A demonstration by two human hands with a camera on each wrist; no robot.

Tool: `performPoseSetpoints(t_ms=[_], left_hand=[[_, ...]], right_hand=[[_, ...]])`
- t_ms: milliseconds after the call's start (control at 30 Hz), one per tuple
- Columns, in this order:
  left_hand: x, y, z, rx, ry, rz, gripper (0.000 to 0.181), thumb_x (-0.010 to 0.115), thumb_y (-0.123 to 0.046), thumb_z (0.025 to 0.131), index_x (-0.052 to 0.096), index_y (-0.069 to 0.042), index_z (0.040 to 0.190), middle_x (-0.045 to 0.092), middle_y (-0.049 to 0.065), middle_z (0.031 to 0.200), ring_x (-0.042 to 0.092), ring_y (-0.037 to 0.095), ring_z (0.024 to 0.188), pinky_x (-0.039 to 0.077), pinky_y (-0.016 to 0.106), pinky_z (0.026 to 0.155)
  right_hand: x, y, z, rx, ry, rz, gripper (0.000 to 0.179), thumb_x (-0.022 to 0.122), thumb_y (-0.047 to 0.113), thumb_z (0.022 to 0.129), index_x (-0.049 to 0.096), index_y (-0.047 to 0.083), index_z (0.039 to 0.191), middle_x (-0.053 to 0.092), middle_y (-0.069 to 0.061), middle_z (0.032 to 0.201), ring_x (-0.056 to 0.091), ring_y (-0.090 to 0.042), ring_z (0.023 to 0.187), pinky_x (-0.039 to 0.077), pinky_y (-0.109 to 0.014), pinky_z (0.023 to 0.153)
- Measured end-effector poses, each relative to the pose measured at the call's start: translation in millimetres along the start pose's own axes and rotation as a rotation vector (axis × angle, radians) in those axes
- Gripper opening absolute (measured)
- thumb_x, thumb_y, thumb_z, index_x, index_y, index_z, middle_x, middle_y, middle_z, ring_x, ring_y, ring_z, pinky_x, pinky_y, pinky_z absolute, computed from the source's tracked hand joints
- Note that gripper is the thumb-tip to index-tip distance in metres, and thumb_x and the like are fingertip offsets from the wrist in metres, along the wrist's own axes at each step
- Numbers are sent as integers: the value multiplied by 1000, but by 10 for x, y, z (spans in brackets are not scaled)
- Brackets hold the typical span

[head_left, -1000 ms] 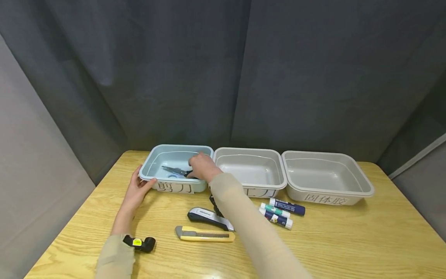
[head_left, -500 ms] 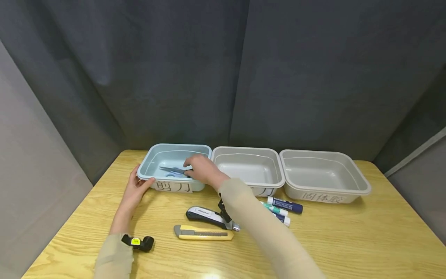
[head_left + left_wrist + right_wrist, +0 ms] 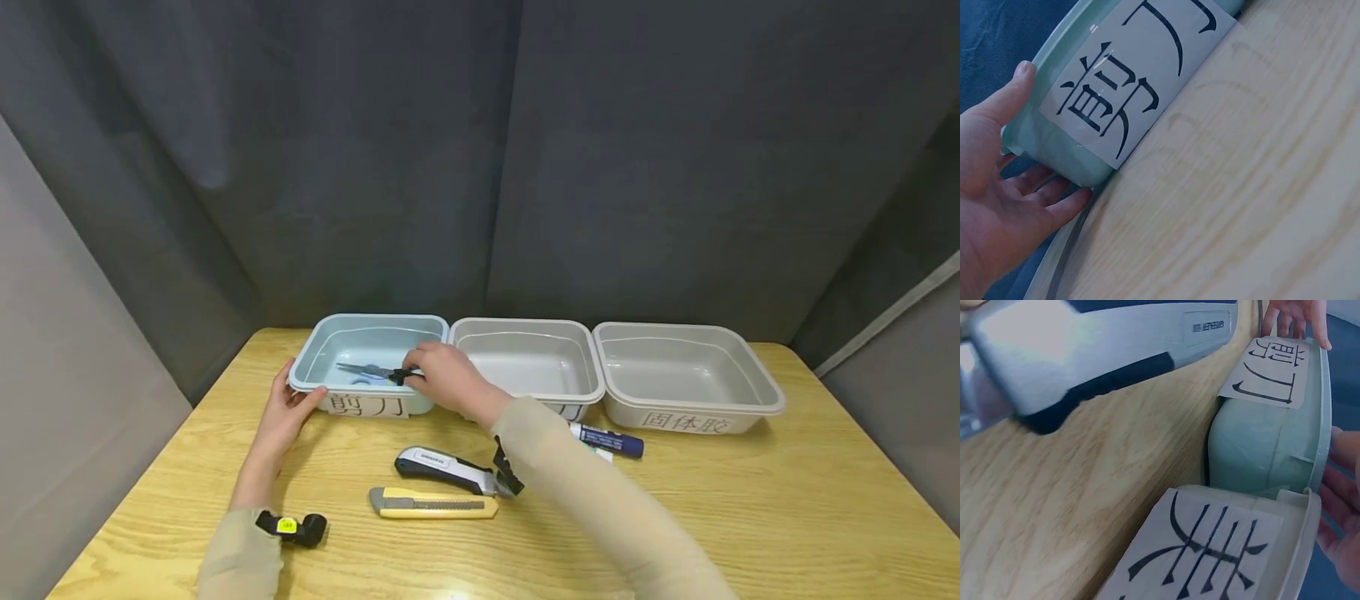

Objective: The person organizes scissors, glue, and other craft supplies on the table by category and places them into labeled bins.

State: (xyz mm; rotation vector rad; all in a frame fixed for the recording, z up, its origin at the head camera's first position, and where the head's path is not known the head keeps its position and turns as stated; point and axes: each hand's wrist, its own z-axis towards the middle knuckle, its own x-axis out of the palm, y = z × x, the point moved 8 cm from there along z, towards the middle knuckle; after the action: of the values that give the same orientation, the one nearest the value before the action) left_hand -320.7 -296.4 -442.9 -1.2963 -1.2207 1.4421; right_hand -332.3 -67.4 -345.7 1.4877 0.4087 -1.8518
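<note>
My left hand [image 3: 281,412] holds the left front corner of the light blue bin [image 3: 382,320], which bears a paper label. In the left wrist view, the thumb lies at the rim and the fingers are around the bin's side. A pair of scissors with black handles [image 3: 372,369] lies inside, over light blue handles [image 3: 362,382] of what looks like another pair. My right hand [image 3: 453,379] is over the bin's right side, its fingertips by the black handles. In the right wrist view, the bin's wall partly hides its loosely bent fingers.
A grey bin [image 3: 525,323] and another grey bin [image 3: 693,408] stand in line to the right. A silver-and-black utility knife [image 3: 442,468] and a yellow utility knife [image 3: 435,505] lie in front. Glue sticks [image 3: 611,442] are partly hidden by the right sleeve [image 3: 600,483].
My right hand has shifted right relative to the bin, so more of the black handles shows. The scissors stay in place in the bin. My left hand keeps its hold.
</note>
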Motion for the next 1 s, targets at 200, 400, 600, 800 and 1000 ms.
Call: performPoseSetpoints(t_ms=[200, 400, 600, 800, 1000], left_hand=[[-7, 23, -6, -5, -5, -7, 84, 58, -26, 89, -3, -24, 147, 13, 15, 150, 24, 26, 134, 25, 39, 110], [21, -10, -3, 2, -1, -10, 85, 59, -28, 89, -2, -21, 147, 13, 16, 150, 23, 27, 135, 23, 40, 110], [53, -16, 7, -2, 7, -24, 85, 59, -26, 89, -2, -22, 147, 12, 16, 150, 22, 27, 135, 23, 39, 110], [43, -41, 6, -15, 11, -12, 85, 58, -27, 89, -4, -23, 147, 12, 14, 151, 24, 26, 135, 24, 38, 110], [40, -67, -8, -23, 36, -3, 87, 58, -30, 89, -6, -21, 147, 9, 15, 151, 23, 27, 134, 25, 39, 109]], right_hand=[[-115, -1, -131, -19, -84, -22, 20, 61, 27, 87, 66, 14, 101, 61, 0, 96, 58, -15, 87, 49, -28, 74], [-212, -23, -275, -12, -124, 4, 17, 63, 25, 86, 67, 13, 97, 59, 1, 88, 55, -12, 78, 48, -26, 67], [-270, -18, -462, -12, -121, 20, 14, 64, 24, 85, 67, 14, 93, 58, 3, 81, 52, -8, 72, 46, -22, 62], [-266, 5, -664, -43, -92, 65, 13, 66, 23, 84, 67, 13, 92, 58, 5, 79, 52, -6, 68, 45, -21, 60], [-150, -31, -866, -31, 15, 115, 18, 65, 27, 84, 66, 15, 96, 61, 5, 82, 54, -6, 70, 45, -19, 61]])
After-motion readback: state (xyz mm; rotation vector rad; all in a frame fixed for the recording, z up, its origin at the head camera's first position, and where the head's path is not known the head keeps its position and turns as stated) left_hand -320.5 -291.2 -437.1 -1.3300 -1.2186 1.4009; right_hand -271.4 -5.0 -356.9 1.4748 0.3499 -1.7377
